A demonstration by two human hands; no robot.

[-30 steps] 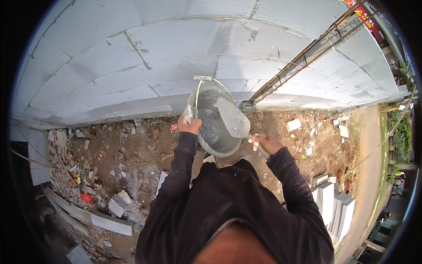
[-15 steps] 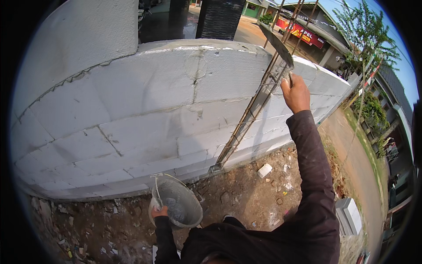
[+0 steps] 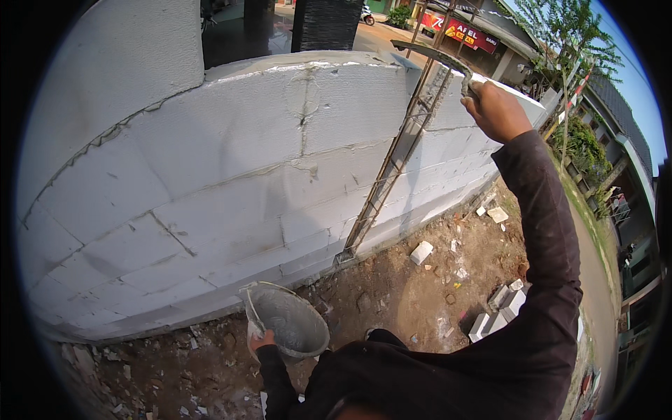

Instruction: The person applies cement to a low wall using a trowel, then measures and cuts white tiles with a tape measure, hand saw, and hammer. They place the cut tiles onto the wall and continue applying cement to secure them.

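My right hand (image 3: 498, 112) grips a trowel (image 3: 435, 54) by its handle, raised above the top of a white block wall (image 3: 231, 168). The blade, smeared with grey, points left across the steel bars (image 3: 392, 168) standing in a gap in the wall. Low in front of me, my left hand (image 3: 263, 341) is closed on the left side of a grey bucket (image 3: 320, 332). Whether it grips the rim or the handle is hard to make out. Wet grey mortar (image 3: 283, 324) lies inside the bucket.
A taller wall section (image 3: 133, 63) rises at the left. Broken block pieces (image 3: 421, 253) lie on the dirt ground (image 3: 371, 301), with stacked blocks (image 3: 498, 311) near my right arm. Beyond the wall are a road, a red banner (image 3: 462, 31) and a tree (image 3: 574, 42).
My right hand has moved right and slightly up with the trowel, whose blade has turned from steeply slanted to nearly level. The left hand stays on the bucket. The view has shifted.
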